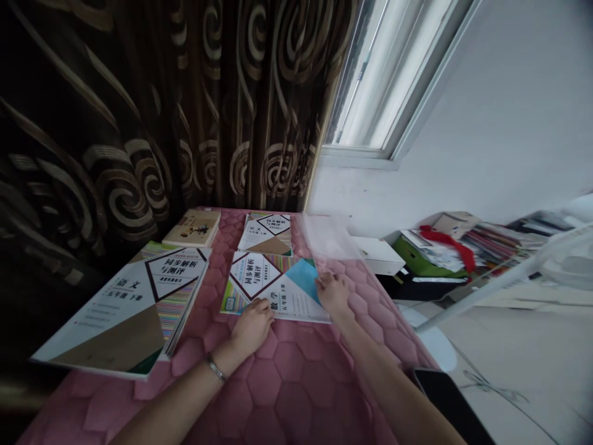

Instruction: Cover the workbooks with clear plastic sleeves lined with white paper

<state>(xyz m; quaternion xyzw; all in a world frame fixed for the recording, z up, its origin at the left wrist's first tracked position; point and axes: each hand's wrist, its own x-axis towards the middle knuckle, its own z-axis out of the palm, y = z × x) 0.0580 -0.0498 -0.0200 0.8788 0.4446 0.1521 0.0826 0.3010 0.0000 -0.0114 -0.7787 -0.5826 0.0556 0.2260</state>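
Note:
A workbook (278,287) with a white, blue and striped cover and Chinese print lies on the pink quilted cloth (291,383), its print turned sideways to me. My left hand (254,324), a bracelet on its wrist, is at the near edge, fingers curled and closed on it. At the right edge, my right hand (332,295) has its fingers bent closed over the blue part of the cover. A clear plastic sheet (331,238) spreads blurred beyond my right hand; whether it is joined to the workbook I cannot tell.
Left lies a thick stack of workbooks (134,309), with a tan book (192,228) behind it. Another workbook (266,233) sits at the back by the dark curtain (208,111). To the right are a white box (380,254), piled papers (435,250) and a black object (447,402).

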